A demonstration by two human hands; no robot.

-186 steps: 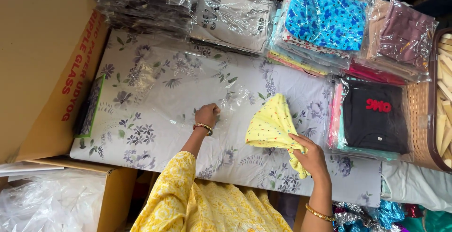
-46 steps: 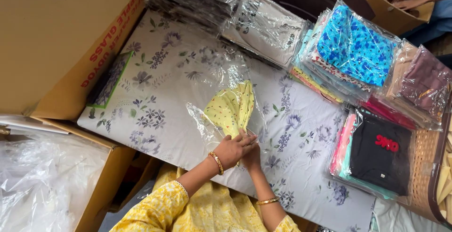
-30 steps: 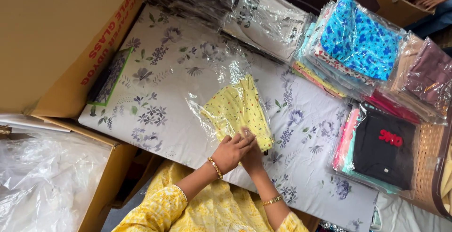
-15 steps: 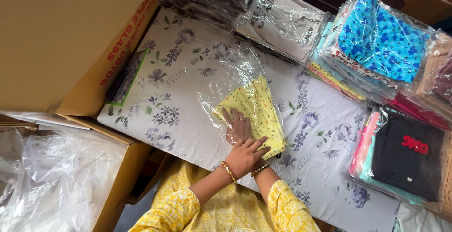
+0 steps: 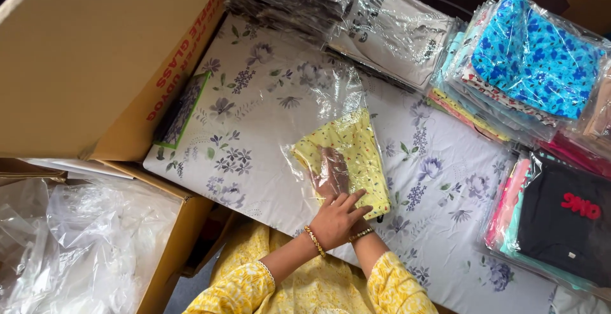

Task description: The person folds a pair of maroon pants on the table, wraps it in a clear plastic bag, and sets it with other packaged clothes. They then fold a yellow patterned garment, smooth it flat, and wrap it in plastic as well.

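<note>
Head view, item: yellow cloth (image 5: 347,155), folded, half inside a clear bag (image 5: 331,107) on the floral sheet (image 5: 254,116), near the middle. Your right hand (image 5: 331,171) lies flat inside the bag, fingers spread, gripping nothing; your left hand (image 5: 337,218) rests over its wrist, fingers loosely extended. Handling, likely: light, soft, limp; the film slippery, so take it at the bag's mouth. Edges: cardboard box (image 5: 95,59) left, packed stacks (image 5: 528,65) far right; open sheet left of the cloth
</note>
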